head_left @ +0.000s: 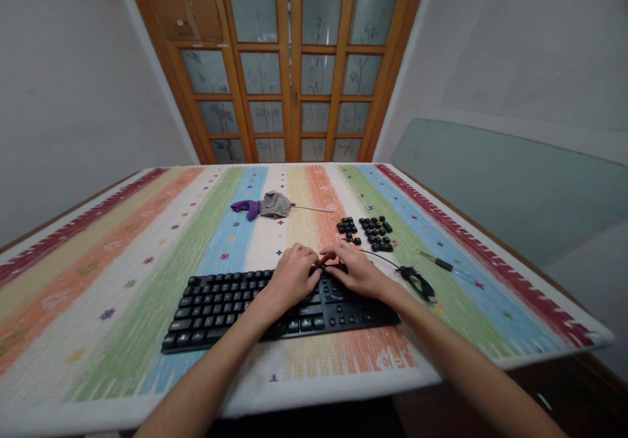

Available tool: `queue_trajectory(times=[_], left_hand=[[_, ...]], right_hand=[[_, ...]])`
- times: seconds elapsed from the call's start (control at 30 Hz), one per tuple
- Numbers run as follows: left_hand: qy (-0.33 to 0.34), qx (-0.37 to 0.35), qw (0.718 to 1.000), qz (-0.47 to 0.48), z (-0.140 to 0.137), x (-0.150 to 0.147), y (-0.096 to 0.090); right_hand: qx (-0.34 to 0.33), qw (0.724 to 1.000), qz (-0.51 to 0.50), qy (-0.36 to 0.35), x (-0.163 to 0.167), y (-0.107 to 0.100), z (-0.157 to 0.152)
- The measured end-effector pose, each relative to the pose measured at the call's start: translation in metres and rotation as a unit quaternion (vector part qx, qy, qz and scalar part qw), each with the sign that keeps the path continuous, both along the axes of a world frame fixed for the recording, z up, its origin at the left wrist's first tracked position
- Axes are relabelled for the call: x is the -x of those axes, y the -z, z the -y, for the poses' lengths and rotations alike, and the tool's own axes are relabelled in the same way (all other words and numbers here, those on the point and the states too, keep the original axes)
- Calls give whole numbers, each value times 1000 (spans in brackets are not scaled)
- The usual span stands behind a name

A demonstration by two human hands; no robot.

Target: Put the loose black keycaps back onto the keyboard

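A black keyboard point(220, 304) lies on the table in front of me. Its main letter block has keycaps, while part of the right side shows bare stems. My left hand point(296, 274) rests over the keyboard's far edge, right of its middle, fingers bent and thumb pointing right. Beside it, my right hand point(357, 269) is curled, its thumb and forefinger close together. The fingertips of both hands meet at the top row; whatever is between them is too small to make out. Loose black keycaps point(375, 232) lie in groups beyond my right hand.
A coiled black cable point(416, 283) sits right of the keyboard. Farther right lies a screwdriver-like tool point(443, 264) with a dark grip. A grey and purple cloth item point(275, 204) with a thin stick lies toward the back. A striped cloth point(130, 333) covers the table.
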State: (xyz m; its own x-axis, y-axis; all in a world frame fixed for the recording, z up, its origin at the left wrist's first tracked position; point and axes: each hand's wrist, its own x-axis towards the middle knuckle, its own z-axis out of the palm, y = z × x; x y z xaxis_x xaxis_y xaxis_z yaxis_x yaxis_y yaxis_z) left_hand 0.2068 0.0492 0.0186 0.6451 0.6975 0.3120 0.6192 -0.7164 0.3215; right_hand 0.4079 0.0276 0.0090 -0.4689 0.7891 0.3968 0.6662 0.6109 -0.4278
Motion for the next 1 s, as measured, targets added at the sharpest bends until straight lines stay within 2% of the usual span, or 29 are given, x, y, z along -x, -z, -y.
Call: queue_trajectory(times=[0.53, 1.0], left_hand=[[2, 18, 998, 58, -2, 3, 5], [21, 27, 998, 61, -3, 4, 6]], right_hand=[[-14, 1000, -4, 2, 2, 4, 1], [-8, 1000, 8, 8, 0, 0, 4]])
